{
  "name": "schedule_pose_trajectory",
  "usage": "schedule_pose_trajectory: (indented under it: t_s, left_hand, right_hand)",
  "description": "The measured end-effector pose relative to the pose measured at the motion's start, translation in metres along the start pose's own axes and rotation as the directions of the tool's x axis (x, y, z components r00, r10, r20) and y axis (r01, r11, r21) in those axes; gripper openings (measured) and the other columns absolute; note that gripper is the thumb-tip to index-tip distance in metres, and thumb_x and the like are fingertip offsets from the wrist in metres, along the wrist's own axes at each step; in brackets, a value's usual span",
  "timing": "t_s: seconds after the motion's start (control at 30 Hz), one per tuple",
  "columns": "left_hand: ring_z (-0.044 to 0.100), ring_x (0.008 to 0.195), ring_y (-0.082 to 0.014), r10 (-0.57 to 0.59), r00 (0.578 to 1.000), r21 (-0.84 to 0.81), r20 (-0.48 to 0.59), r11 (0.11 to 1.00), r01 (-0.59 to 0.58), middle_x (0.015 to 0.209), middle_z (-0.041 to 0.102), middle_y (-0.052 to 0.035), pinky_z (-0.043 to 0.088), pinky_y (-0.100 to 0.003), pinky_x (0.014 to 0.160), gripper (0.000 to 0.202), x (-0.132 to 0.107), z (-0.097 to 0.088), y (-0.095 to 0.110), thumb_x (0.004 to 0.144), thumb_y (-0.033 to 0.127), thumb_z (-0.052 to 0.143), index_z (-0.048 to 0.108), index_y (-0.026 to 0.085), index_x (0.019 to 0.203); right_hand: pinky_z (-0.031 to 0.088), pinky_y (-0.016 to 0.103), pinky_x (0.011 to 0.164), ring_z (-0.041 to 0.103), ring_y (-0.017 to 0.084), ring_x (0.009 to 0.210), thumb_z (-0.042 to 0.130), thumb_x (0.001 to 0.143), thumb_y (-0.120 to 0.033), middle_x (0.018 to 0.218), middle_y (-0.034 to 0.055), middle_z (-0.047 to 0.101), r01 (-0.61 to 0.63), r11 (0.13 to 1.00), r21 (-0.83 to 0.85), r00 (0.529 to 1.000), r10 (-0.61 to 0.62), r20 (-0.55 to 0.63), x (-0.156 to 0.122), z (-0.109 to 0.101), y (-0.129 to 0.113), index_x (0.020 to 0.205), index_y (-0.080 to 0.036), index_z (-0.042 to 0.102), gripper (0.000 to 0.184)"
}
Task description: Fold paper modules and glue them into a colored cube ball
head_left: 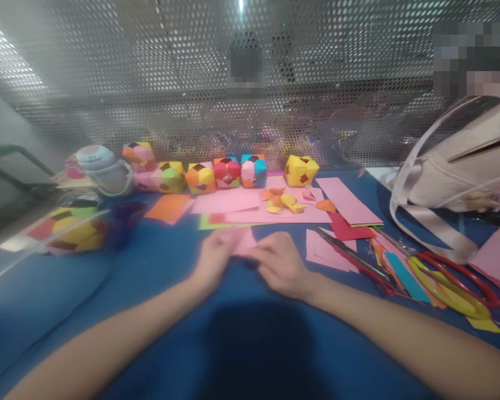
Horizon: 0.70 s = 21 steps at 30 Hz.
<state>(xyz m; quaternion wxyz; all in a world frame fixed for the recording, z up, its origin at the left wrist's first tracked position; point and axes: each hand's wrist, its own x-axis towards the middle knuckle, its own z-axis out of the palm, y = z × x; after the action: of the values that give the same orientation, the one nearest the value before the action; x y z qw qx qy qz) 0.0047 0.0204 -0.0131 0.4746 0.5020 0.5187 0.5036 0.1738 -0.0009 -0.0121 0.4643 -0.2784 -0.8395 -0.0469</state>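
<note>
Between my two hands is a small pink sheet of paper, held above the blue tabletop. My left hand pinches its left side, fingers closed. On the right side, my right hand grips it with thumb and fingers pressed together. Blur hides any fold under my fingertips. Just beyond my hands lie large pink sheets with several folded yellow and orange paper pieces on top. Small pink paper cuttings rest to the right of my right hand.
Folded paper balls line the back by a perforated metal panel. At right lie dark-bladed scissors, yellow and red-handled scissors, paper strips and a pale bag. A lidded white cup and another paper ball stand left.
</note>
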Motion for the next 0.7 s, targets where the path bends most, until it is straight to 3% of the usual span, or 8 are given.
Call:
schedule_pose_trajectory:
  t_s: [0.1, 0.2, 0.27, 0.37, 0.5, 0.6, 0.7]
  left_hand:
    - [0.062, 0.072, -0.0170, -0.024, 0.999, -0.024, 0.039, 0.999, 0.025, 0.084, 0.070, -0.0065, 0.047, -0.027, 0.066, 0.032, 0.000, 0.001, 0.000, 0.069, 0.035, 0.068, 0.067, 0.012, 0.091]
    - [0.060, 0.069, -0.0148, -0.039, 0.993, 0.057, 0.109, 0.998, 0.033, 0.080, 0.068, -0.0040, 0.044, -0.023, 0.061, 0.025, -0.002, 0.001, 0.004, 0.071, 0.032, 0.066, 0.067, 0.014, 0.089]
    - [0.058, 0.066, -0.0132, -0.053, 0.987, 0.102, 0.150, 0.994, 0.038, 0.076, 0.066, -0.0018, 0.042, -0.021, 0.058, 0.021, -0.004, 0.000, 0.007, 0.071, 0.027, 0.066, 0.067, 0.014, 0.087]
    - [0.058, 0.068, -0.0130, -0.095, 0.974, 0.014, 0.205, 0.996, 0.094, 0.079, 0.066, -0.0019, 0.044, -0.021, 0.060, 0.023, -0.004, 0.002, 0.010, 0.069, 0.023, 0.069, 0.067, 0.015, 0.090]
    - [0.059, 0.063, -0.0133, -0.156, 0.931, -0.290, 0.331, 0.922, 0.257, 0.076, 0.066, -0.0053, 0.047, -0.023, 0.057, 0.031, -0.004, 0.009, 0.014, 0.071, 0.038, 0.070, 0.067, 0.012, 0.086]
    - [0.057, 0.057, -0.0120, -0.175, 0.915, -0.416, 0.363, 0.848, 0.328, 0.067, 0.065, -0.0055, 0.047, -0.022, 0.054, 0.035, -0.004, 0.015, 0.018, 0.076, 0.045, 0.064, 0.067, 0.010, 0.079]
    - [0.060, 0.061, -0.0127, -0.216, 0.910, -0.468, 0.354, 0.801, 0.373, 0.071, 0.068, -0.0061, 0.048, -0.022, 0.056, 0.030, -0.003, 0.017, 0.021, 0.082, 0.039, 0.060, 0.068, 0.011, 0.081]
  right_hand:
    - [0.040, 0.033, 0.079, 0.052, 0.018, 0.089, 0.045, 0.086, -0.013, 0.094, 0.0074, 0.058, -0.268, 0.954, 0.137, 0.960, 0.277, -0.051, 0.002, 0.001, 0.005, 0.107, -0.017, 0.056, 0.024]
    - [0.043, 0.032, 0.077, 0.055, 0.018, 0.084, 0.054, 0.083, -0.023, 0.095, 0.0060, 0.059, -0.515, 0.813, 0.272, 0.846, 0.533, 0.010, 0.004, 0.004, 0.010, 0.102, -0.018, 0.055, 0.019]
    - [0.043, 0.031, 0.073, 0.055, 0.016, 0.075, 0.056, 0.082, -0.025, 0.083, 0.0026, 0.061, -0.601, 0.731, 0.323, 0.788, 0.609, 0.090, 0.007, 0.004, 0.011, 0.087, -0.019, 0.058, 0.008]
    - [0.043, 0.028, 0.069, 0.056, 0.015, 0.070, 0.054, 0.082, -0.026, 0.073, 0.0002, 0.062, -0.673, 0.605, 0.425, 0.720, 0.668, 0.189, 0.011, 0.003, 0.012, 0.072, -0.019, 0.059, 0.013]
    - [0.041, 0.025, 0.063, 0.053, 0.013, 0.065, 0.061, 0.077, -0.034, 0.069, -0.0017, 0.060, -0.729, 0.352, 0.586, 0.566, 0.792, 0.228, 0.011, 0.004, 0.018, 0.073, -0.019, 0.060, 0.016]
    - [0.037, 0.023, 0.055, 0.044, 0.010, 0.054, 0.065, 0.073, -0.040, 0.060, -0.0049, 0.051, -0.694, 0.142, 0.706, 0.456, 0.846, 0.278, 0.009, 0.009, 0.024, 0.071, -0.018, 0.058, 0.023]
    - [0.032, 0.022, 0.049, 0.038, 0.008, 0.049, 0.069, 0.069, -0.042, 0.054, -0.0070, 0.045, -0.633, 0.007, 0.774, 0.406, 0.854, 0.324, 0.008, 0.013, 0.028, 0.069, -0.018, 0.055, 0.027]
